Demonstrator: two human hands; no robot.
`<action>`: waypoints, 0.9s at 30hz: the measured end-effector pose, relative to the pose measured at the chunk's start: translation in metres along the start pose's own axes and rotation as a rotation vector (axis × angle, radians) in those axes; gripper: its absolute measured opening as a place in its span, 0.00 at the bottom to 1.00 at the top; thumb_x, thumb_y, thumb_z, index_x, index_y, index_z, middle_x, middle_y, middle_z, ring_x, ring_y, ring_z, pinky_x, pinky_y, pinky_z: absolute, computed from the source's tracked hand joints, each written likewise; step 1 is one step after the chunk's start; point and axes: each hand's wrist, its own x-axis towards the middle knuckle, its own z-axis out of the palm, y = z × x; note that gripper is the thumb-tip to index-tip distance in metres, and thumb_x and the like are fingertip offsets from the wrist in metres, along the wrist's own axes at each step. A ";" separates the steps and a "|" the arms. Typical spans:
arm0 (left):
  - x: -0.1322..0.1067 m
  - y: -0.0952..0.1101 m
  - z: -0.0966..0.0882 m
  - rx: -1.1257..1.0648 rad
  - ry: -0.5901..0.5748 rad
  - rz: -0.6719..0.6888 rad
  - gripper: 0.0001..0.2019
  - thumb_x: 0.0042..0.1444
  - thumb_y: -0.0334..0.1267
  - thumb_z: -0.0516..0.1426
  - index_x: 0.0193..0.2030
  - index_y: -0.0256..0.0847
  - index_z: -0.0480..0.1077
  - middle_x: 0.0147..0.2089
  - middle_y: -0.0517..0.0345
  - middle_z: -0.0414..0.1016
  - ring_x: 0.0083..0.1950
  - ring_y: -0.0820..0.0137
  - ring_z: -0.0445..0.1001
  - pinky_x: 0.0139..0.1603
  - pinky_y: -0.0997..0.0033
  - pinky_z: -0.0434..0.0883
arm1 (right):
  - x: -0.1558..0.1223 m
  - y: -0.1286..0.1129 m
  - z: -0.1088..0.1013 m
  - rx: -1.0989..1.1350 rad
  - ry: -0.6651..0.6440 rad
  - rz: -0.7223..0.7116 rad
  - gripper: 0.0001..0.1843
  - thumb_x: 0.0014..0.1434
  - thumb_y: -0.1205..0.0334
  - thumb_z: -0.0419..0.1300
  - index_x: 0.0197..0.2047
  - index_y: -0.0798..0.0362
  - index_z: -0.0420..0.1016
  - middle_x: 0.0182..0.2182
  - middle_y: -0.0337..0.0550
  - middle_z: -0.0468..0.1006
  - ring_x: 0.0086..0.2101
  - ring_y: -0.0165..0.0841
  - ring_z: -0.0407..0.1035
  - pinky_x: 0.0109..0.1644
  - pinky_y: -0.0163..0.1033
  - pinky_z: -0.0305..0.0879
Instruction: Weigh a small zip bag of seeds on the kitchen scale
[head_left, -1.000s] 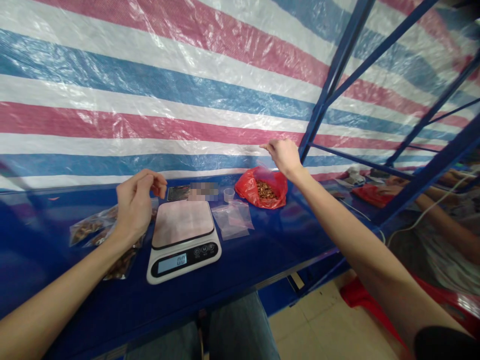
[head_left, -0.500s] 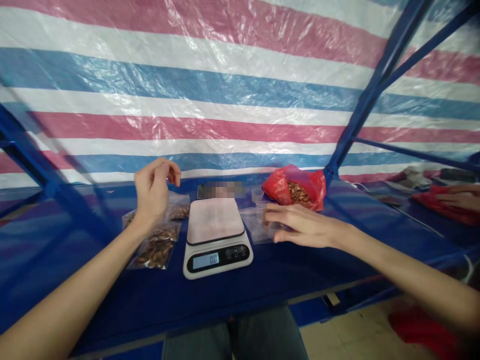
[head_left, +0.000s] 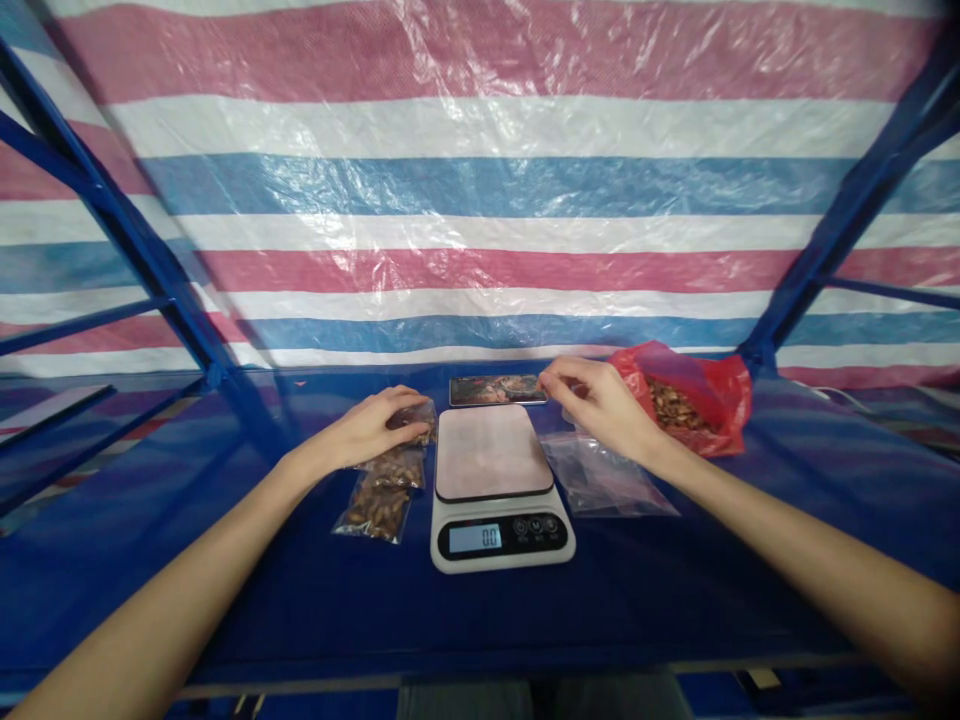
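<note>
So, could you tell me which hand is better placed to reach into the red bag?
Probably the right hand: it is beside the red plastic bag, while the left hand rests on the small bags, beyond the digital scale.

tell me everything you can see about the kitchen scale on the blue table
The digital kitchen scale is a flat, rectangular unit of white plastic with a smooth, pale, pinkish-looking platform edged in black. Its black front panel has a lit LCD display reading zero and three round buttons. It sits level on the blue table, with nothing on its platform and a phone just behind it.
</note>
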 end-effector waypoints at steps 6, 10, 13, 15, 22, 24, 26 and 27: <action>0.001 0.009 0.004 -0.073 0.157 -0.037 0.24 0.65 0.50 0.59 0.66 0.50 0.72 0.61 0.48 0.79 0.61 0.54 0.77 0.66 0.49 0.71 | -0.019 0.003 -0.008 -0.079 0.030 -0.027 0.19 0.73 0.58 0.55 0.29 0.51 0.73 0.27 0.40 0.73 0.27 0.34 0.66 0.33 0.40 0.58; 0.004 0.017 0.004 -0.151 0.284 -0.049 0.18 0.61 0.40 0.59 0.56 0.46 0.77 0.51 0.49 0.78 0.52 0.59 0.79 0.56 0.54 0.75 | -0.021 0.010 -0.010 -0.074 0.081 0.021 0.18 0.72 0.57 0.56 0.31 0.51 0.76 0.28 0.41 0.75 0.28 0.35 0.67 0.34 0.41 0.59; 0.005 0.020 0.003 -0.233 0.359 -0.055 0.19 0.53 0.34 0.60 0.52 0.45 0.79 0.49 0.51 0.75 0.47 0.63 0.78 0.50 0.59 0.77 | -0.022 0.014 -0.005 -0.064 0.072 0.033 0.18 0.72 0.57 0.56 0.30 0.51 0.75 0.27 0.41 0.75 0.28 0.35 0.67 0.33 0.41 0.58; 0.005 0.022 0.002 -0.297 0.397 -0.062 0.19 0.49 0.33 0.61 0.50 0.44 0.80 0.50 0.52 0.74 0.47 0.65 0.78 0.49 0.60 0.78 | -0.023 0.014 -0.003 -0.064 0.046 0.028 0.19 0.73 0.57 0.55 0.29 0.52 0.74 0.27 0.40 0.74 0.27 0.34 0.66 0.33 0.40 0.58; 0.007 0.026 0.006 -0.506 0.498 -0.117 0.14 0.53 0.41 0.65 0.46 0.42 0.80 0.55 0.48 0.76 0.56 0.60 0.79 0.58 0.55 0.77 | -0.026 0.011 -0.001 -0.072 0.021 0.032 0.18 0.72 0.59 0.55 0.29 0.51 0.71 0.28 0.40 0.73 0.29 0.34 0.66 0.34 0.40 0.58; 0.007 0.027 0.006 -0.559 0.527 -0.131 0.14 0.52 0.41 0.67 0.45 0.41 0.79 0.56 0.47 0.77 0.58 0.59 0.79 0.60 0.54 0.77 | -0.026 0.010 -0.001 -0.074 0.023 0.033 0.19 0.72 0.58 0.55 0.28 0.51 0.71 0.27 0.40 0.73 0.28 0.34 0.66 0.34 0.40 0.58; 0.007 0.030 0.006 -0.613 0.546 -0.133 0.15 0.49 0.40 0.69 0.44 0.40 0.78 0.57 0.46 0.77 0.59 0.58 0.79 0.60 0.54 0.77 | -0.025 0.009 0.000 -0.065 0.034 0.030 0.19 0.73 0.57 0.55 0.28 0.51 0.71 0.27 0.40 0.72 0.28 0.34 0.66 0.33 0.40 0.58; 0.007 0.032 0.005 -0.638 0.551 -0.131 0.17 0.47 0.39 0.69 0.44 0.40 0.78 0.59 0.46 0.77 0.60 0.57 0.79 0.60 0.55 0.77 | -0.025 0.009 0.000 -0.058 0.042 0.029 0.19 0.73 0.56 0.55 0.29 0.51 0.72 0.27 0.40 0.72 0.28 0.35 0.66 0.33 0.40 0.59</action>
